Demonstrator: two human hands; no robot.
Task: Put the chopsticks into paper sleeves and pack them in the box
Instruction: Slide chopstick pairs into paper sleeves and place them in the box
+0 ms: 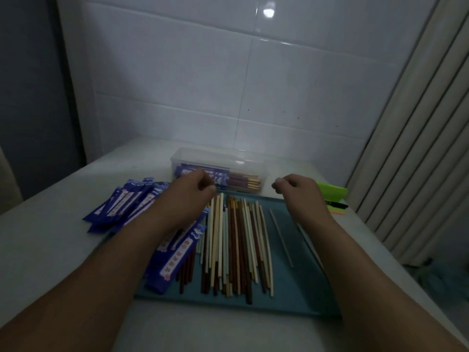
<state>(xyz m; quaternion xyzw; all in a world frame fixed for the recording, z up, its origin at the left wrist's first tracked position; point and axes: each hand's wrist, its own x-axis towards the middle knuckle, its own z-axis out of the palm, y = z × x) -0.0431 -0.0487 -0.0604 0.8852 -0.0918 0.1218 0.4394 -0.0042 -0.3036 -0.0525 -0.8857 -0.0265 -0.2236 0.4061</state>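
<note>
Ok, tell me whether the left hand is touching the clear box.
Cannot tell. Head view: the left hand overlaps the clear box, contact or gap hidden.

One head-worn wide-angle view, looking forward and down along both forearms, close over the worktop (50, 250), left hand (189, 191) and right hand (299, 191) at mid-frame, tiled wall (177, 72) straight ahead filling the upper half, edges bowed by the lens
</note>
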